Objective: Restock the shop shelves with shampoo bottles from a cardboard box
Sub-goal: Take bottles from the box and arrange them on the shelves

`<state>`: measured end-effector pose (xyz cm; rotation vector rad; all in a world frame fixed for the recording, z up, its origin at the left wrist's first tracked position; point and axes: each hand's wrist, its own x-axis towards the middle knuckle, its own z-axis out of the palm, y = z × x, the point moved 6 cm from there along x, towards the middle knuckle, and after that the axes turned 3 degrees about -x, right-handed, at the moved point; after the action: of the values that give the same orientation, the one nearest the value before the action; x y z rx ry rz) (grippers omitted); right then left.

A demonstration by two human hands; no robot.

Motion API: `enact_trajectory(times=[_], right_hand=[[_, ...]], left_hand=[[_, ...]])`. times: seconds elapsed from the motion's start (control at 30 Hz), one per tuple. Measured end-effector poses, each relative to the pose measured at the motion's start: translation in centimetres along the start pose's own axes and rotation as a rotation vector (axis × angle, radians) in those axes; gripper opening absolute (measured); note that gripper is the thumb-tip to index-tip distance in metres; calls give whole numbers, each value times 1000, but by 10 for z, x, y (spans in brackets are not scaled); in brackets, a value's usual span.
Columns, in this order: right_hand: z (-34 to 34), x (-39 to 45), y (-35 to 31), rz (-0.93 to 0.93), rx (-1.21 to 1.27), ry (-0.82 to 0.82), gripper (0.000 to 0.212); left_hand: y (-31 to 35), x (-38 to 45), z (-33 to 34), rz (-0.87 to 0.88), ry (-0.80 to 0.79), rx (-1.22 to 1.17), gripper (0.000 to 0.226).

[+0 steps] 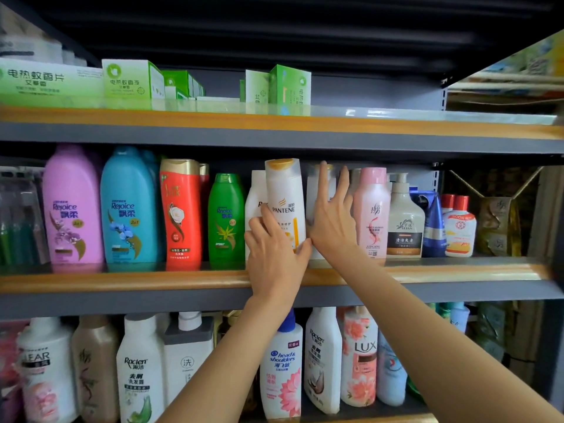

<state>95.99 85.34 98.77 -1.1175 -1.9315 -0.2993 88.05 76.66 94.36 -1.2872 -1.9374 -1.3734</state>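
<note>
A white Pantene shampoo bottle (284,193) with a gold cap stands upright on the middle shelf (122,279). My left hand (274,254) is wrapped around its lower part, thumb on the right side. My right hand (332,218) is flat and spread against a white bottle (314,184) just to the right of it, fingers pointing up. Another white bottle (254,203) stands directly left of the Pantene. No cardboard box is in view.
The middle shelf also holds pink (71,209) and blue Rejoice bottles (129,209), a red bottle (181,212), a green one (225,218), a pink bottle (372,209) and a pump bottle (404,221). Green boxes (131,79) sit above; more bottles (282,367) stand below.
</note>
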Motion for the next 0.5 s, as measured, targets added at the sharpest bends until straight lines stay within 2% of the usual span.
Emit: enact_trajectory(times=[0.17, 0.23, 0.33, 0.43, 0.5], right_hand=[[0, -2, 3, -53, 10, 11, 78], [-9, -10, 7, -60, 102, 73, 68], [-25, -33, 12, -74, 235, 133, 48], [-25, -45, 22, -28, 261, 86, 47], [-23, -46, 28, -17, 297, 48, 49]], left_hand=[[5, -1, 0, 17, -16, 44, 90], [9, 0, 0, 51, 9, 69, 92], [17, 0, 12, 46, -52, 82, 91], [33, 0, 18, 63, -19, 107, 84], [44, 2, 23, 77, -88, 111, 75]])
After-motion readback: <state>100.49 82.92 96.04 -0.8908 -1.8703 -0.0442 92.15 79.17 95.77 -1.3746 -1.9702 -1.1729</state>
